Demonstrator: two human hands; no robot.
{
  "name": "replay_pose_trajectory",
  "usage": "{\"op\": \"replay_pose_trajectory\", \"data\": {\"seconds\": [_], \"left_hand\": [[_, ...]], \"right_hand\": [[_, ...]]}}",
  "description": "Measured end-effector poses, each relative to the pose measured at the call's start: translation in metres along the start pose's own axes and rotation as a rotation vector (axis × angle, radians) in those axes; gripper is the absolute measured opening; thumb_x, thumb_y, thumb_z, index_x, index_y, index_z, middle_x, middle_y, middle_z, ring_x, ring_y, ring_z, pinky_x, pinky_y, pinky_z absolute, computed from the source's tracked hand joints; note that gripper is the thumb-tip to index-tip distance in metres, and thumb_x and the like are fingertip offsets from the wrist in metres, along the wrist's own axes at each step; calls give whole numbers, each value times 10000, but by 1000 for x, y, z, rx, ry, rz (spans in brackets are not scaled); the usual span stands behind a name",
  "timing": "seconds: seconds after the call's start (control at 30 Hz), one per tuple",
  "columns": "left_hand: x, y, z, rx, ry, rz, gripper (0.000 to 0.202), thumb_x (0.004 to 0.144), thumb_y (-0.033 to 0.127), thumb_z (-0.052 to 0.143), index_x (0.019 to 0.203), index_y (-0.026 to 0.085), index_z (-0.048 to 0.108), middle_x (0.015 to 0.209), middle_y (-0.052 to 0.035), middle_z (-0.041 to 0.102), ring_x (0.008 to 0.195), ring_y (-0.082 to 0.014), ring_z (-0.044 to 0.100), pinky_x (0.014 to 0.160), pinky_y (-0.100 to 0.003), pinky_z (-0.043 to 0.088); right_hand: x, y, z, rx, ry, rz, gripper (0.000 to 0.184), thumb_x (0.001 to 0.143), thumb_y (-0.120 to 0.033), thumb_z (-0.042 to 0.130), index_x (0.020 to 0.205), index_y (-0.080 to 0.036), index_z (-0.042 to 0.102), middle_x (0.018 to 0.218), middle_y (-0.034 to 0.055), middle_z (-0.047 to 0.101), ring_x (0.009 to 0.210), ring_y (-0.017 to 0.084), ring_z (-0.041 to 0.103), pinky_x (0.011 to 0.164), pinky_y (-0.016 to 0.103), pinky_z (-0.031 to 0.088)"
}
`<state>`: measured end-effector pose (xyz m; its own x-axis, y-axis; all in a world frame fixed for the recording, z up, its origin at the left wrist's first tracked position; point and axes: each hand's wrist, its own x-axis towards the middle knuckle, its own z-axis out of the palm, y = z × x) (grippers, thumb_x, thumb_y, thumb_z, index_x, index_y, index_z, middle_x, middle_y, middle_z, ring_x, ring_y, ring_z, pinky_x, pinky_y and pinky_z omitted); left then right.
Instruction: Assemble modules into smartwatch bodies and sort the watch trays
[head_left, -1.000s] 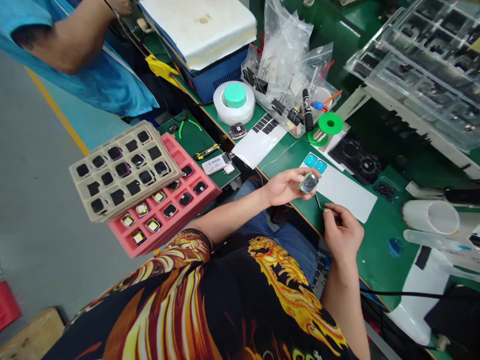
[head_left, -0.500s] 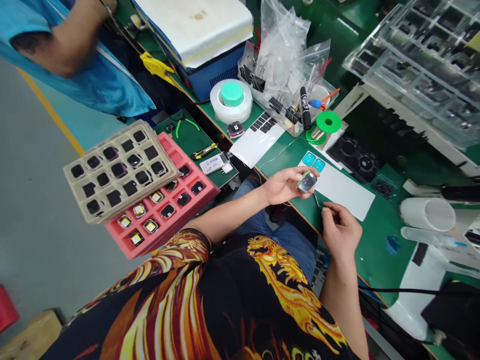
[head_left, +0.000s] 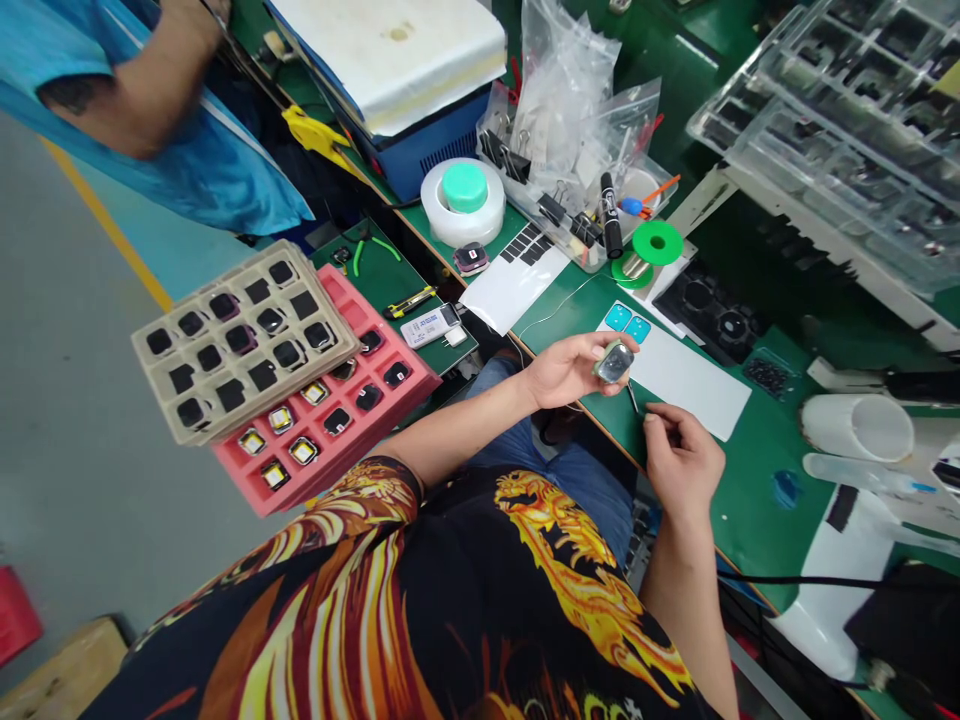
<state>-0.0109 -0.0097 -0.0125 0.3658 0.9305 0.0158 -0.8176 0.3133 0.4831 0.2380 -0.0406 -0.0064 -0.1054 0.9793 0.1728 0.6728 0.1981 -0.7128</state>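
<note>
My left hand [head_left: 566,371] pinches a small watch case [head_left: 615,364] between thumb and fingers, over the near edge of the bench. The case is rounded and rectangular, with a glossy grey face and a greenish edge. To its right, my right hand [head_left: 684,462] is closed around a thin metal tool that looks like tweezers [head_left: 634,398]. The tip points up toward the case; whether they touch, I cannot tell. Just beyond lies a white sheet [head_left: 694,385] with two blue stickers [head_left: 628,322] at its left end.
A beige tray [head_left: 169,395] of watch parts rests on a pink tray [head_left: 405,385] at left. Tape rolls [head_left: 442,225], a green solder spool [head_left: 660,240] and a bin of clips [head_left: 536,200] stand beyond. A white cup [head_left: 855,428] is at right. A co-worker's arm [head_left: 154,95] shows upper left.
Both hands keep nearly the same positions, with the watch case and tool still held. The view has shifted very slightly, and the co-worker's arm has moved a little.
</note>
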Motion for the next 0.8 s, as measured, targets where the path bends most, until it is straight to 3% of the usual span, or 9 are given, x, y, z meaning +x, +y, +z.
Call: {"op": "replay_pose_trajectory", "data": {"seconds": [0.8], "left_hand": [[0, 1, 1, -23, -1, 5, 456, 746, 378, 781, 1127, 129, 750, 829, -69, 676, 732, -204, 650, 687, -348, 478]], "right_hand": [[1, -2, -1, 14, -9, -12, 324, 1006, -455, 747, 1106, -183, 890, 892, 69, 811, 685, 181, 658, 706, 313, 570]]}}
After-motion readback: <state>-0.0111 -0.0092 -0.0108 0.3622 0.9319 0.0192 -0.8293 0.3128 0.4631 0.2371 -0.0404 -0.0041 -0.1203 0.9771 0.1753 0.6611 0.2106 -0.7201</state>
